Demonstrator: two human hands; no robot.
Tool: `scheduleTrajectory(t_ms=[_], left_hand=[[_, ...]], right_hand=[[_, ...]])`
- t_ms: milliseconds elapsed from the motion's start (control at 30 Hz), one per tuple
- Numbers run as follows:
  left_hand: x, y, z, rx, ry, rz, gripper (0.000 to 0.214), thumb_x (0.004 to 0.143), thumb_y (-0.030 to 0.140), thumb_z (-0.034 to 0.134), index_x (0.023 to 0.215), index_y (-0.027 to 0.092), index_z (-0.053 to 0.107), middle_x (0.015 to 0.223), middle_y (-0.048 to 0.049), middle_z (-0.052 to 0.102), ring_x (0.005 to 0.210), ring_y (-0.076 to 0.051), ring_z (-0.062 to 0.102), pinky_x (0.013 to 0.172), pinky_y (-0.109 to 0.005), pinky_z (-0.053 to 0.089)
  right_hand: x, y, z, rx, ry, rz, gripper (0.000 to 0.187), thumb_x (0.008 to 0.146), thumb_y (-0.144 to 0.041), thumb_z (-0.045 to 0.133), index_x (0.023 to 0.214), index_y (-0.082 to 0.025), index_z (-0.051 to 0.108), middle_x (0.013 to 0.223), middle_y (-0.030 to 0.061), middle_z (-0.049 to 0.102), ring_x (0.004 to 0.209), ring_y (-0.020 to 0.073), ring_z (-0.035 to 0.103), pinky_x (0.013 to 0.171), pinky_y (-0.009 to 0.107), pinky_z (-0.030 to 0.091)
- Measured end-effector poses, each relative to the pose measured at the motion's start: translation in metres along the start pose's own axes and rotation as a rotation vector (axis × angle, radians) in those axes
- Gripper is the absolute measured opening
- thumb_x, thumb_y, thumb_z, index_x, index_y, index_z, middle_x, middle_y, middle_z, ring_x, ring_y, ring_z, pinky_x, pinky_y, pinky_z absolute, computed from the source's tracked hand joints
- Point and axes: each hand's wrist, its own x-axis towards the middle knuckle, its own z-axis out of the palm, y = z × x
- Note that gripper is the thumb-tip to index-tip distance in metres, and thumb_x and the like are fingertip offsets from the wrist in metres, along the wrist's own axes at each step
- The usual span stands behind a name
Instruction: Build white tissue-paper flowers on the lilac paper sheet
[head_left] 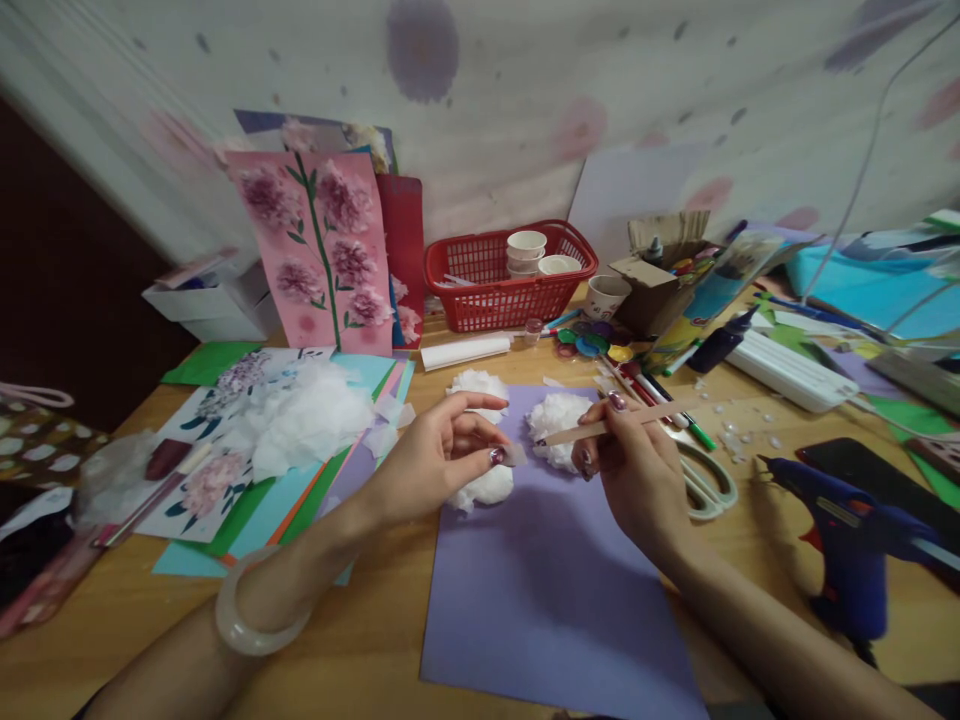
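Between thumb and fingers, my left hand (pixel 459 447) pinches a small piece of thin white paper (pixel 514 455). My right hand (pixel 637 470) grips a flat wooden stick (pixel 592 430) like a pen, its dark-spotted tip pointing left toward the paper piece. Both hands are above a purple sheet (pixel 540 600) lying on the table. White ruffled paper flowers rest on the sheet's far part: one flower (pixel 559 415) beside the stick, another (pixel 480 385) behind my left hand, and a third (pixel 486 487) partly hidden under that hand.
A blue glue gun (pixel 847 540), a dark phone (pixel 870 480) and scissors (pixel 705 485) lie on the right. On the left, a heap of white tissue (pixel 307 415) covers coloured sheets. Behind stand a red basket (pixel 510 280) with paper cups and a pink flower picture (pixel 315 260).
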Motion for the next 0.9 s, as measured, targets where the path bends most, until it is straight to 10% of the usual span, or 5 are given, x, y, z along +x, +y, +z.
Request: scheduleTrajectory(t_ms=[900], left_hand=[[-0.0021,-0.0008,0.0057,0.054,0.05,-0.058,0.051,0.076,0.016,0.069,0.123,0.018,0.05,0.092,-0.0029,0.069,0.086,-0.016,0.068,0.073,-0.026,0.052]], right_hand=[[-0.0078,0.0009,0.0041,-0.068,-0.131,0.014,0.033,0.094,-0.047,0.057,0.076,-0.019,0.062,0.052,-0.0031,0.055,0.048,0.0097,0.051,0.045,0.021,0.039]])
